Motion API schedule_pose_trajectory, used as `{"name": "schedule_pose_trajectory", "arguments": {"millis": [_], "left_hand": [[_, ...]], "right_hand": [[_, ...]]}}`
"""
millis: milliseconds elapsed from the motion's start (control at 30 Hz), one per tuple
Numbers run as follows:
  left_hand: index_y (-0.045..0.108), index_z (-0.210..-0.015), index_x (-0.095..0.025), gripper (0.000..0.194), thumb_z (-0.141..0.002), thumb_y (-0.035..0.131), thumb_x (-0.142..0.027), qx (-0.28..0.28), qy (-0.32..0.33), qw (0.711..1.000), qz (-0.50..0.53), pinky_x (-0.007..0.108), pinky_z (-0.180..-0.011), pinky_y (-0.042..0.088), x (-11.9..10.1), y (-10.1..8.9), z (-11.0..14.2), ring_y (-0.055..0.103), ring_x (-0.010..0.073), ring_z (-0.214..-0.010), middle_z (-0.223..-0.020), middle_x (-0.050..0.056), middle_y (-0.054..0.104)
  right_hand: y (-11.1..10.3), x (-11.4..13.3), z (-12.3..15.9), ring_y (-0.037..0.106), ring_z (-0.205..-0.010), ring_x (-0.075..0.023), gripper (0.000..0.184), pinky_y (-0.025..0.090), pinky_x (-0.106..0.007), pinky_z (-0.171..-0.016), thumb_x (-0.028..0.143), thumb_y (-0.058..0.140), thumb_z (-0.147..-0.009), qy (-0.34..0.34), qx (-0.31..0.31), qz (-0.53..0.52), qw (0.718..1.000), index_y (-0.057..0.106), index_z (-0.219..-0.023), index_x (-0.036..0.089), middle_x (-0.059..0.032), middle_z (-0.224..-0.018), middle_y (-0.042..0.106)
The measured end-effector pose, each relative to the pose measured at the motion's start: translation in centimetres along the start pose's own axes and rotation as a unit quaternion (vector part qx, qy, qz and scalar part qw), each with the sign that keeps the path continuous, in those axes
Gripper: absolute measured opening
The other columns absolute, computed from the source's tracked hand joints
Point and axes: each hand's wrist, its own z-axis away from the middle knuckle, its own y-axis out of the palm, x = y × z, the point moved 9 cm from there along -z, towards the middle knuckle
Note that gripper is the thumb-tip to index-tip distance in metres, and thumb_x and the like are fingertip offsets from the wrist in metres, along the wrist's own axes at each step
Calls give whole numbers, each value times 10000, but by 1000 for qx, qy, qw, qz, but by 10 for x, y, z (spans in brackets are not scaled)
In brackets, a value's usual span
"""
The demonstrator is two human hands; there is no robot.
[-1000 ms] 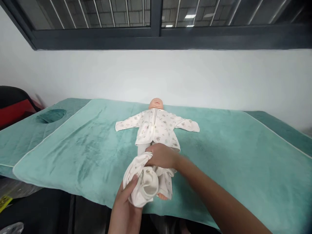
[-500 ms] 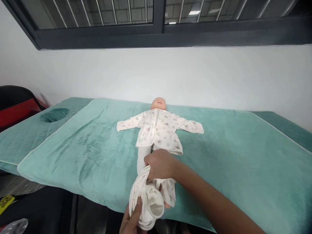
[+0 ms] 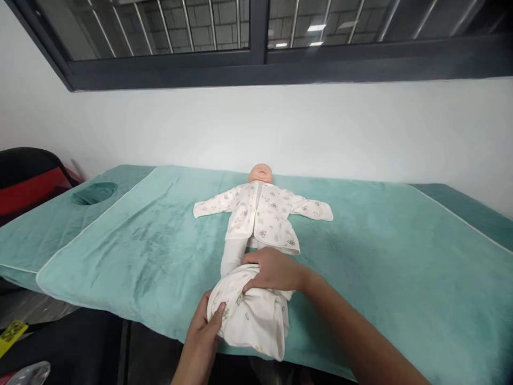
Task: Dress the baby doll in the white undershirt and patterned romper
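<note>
A baby doll (image 3: 261, 172) lies on its back, its head toward the wall. It wears a white printed jacket (image 3: 276, 214), both sleeves spread out to the sides. Below the hem shows a white-covered leg (image 3: 233, 255). White printed baby pants (image 3: 256, 321) are bunched around the lower legs, and the feet are hidden. My left hand (image 3: 204, 326) grips the left edge of the pants, thumb on top. At the upper edge of the pants, my right hand (image 3: 272, 270) pinches the fabric close to the doll's legs.
A green padded bed (image 3: 380, 256) with a face hole (image 3: 94, 193) at its left end runs along the white wall. A red and black chair (image 3: 32, 184) stands at the far left. A dark window frame (image 3: 256, 69) is above. A yellow tag (image 3: 13, 336) lies lower left.
The pants, rolled up with a cuff opening showing before, are now spread out over the doll's lower legs. My left hand has moved up and left. My right hand has turned, its thumb now on the cloth.
</note>
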Motion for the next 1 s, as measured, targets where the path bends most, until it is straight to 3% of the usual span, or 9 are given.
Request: {"name": "schedule_pose_trajectory", "arguments": {"millis": [133,267,400,533,667,767,833,933,1000], "left_hand": [[679,-1049,-169,443,-694,772,-417,77,34,995,-54,309,-775,507,-23,4,-20,647,226,-864,-963,72,717],[643,-857,-164,313,-696,781,-394,98,66,989,-94,217,-616,443,-53,0,-57,567,130,-681,-731,-4,631],[555,-757,-165,345,-698,772,-428,109,75,989,-65,185,-533,370,-81,22,-93,452,75,-568,-637,-54,507],[479,-695,-177,431,-707,721,-533,83,105,987,-90,206,-518,355,-95,53,-113,418,81,-542,-611,-62,467],[518,-719,-177,380,-758,654,-530,73,161,965,-196,216,-528,336,-99,66,-119,431,96,-567,-635,-49,487],[581,-885,-191,256,-768,655,-407,90,224,924,-298,236,-650,408,-112,68,-114,539,143,-754,-809,-7,571],[580,-1049,-218,328,-753,663,-331,138,272,877,-371,278,-807,443,-121,79,-107,556,192,-994,-1059,40,582],[516,-1230,-256,543,-715,687,-265,184,342,773,-501,361,-995,394,-121,105,-92,440,254,-1242,-1338,81,459],[497,-1251,-246,557,-721,666,-228,136,377,701,-590,412,-1006,380,-118,120,-85,405,292,-1267,-1382,99,427]], "right_hand": [[-5,-6,4,611,-862,-196,391,408,-272,-716,519,760,-685,20,10,-62,998,662,-933,233,19,-948,690],[-8,-9,8,624,-917,-226,363,429,-302,-763,481,759,-693,44,17,-86,995,657,-945,240,10,-997,692],[-8,-9,8,613,-1021,-260,420,442,-346,-838,438,762,-691,62,-5,-116,991,652,-1059,267,2,-1113,681],[-14,-6,6,614,-1000,-243,325,454,-345,-814,398,702,-752,60,-96,-135,984,634,-1040,265,2,-1098,675],[-42,-9,16,600,-861,-189,153,446,-315,-745,333,638,-795,88,-230,-100,964,582,-898,234,24,-916,646],[-56,-3,21,587,-809,-164,178,448,-298,-718,391,603,-846,62,-241,-70,966,567,-929,237,23,-894,628],[-66,1,26,577,-824,-171,187,447,-304,-715,400,580,-872,59,-276,14,959,561,-962,237,2,-929,619],[-70,6,27,534,-953,-228,174,437,-337,-760,324,618,-849,79,-326,206,919,554,-970,216,-58,-1034,583],[-62,5,21,512,-977,-254,134,433,-341,-745,287,606,-856,107,-321,288,896,553,-942,200,-89,-1051,565]]}}
